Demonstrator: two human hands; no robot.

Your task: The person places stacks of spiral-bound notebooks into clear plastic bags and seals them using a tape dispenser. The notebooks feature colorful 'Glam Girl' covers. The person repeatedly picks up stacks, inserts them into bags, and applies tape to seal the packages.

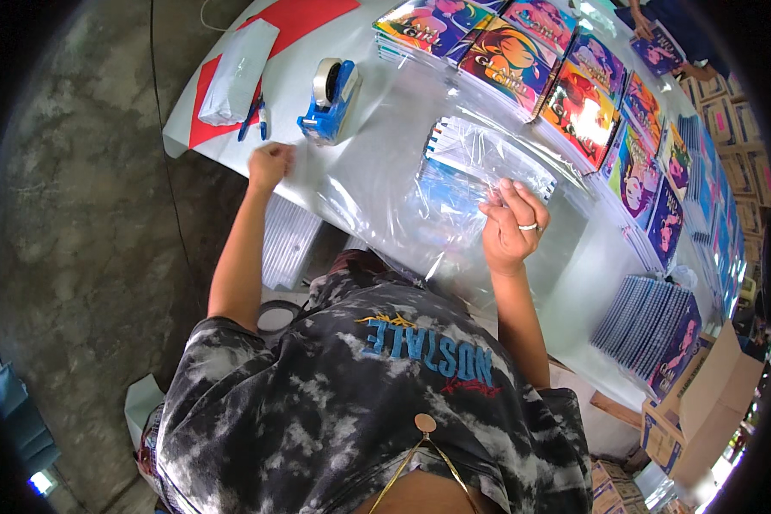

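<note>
Clear plastic film [360,184] is spread over the near part of the table, wrinkled and glossy. Under or inside it lies a stack of spiral-bound notebooks [480,154], white and blue. My right hand [514,224], with a ring on one finger, pinches the film at the stack's near right side. At the table's near left edge my left hand [271,164] is closed and slightly blurred; what its fingers hold, if anything, cannot be made out. Just beyond it stands a blue tape dispenser [330,103] with a roll of tape.
Two pens [254,118] and a white folded packet [238,73] lie on red sheets [304,17] at the left. Stacks of colourful notebooks [510,64] fill the far right. More spiral-bound notebooks [647,330] and an open carton [711,394] are at right. Another person's hand [642,26] holds a notebook.
</note>
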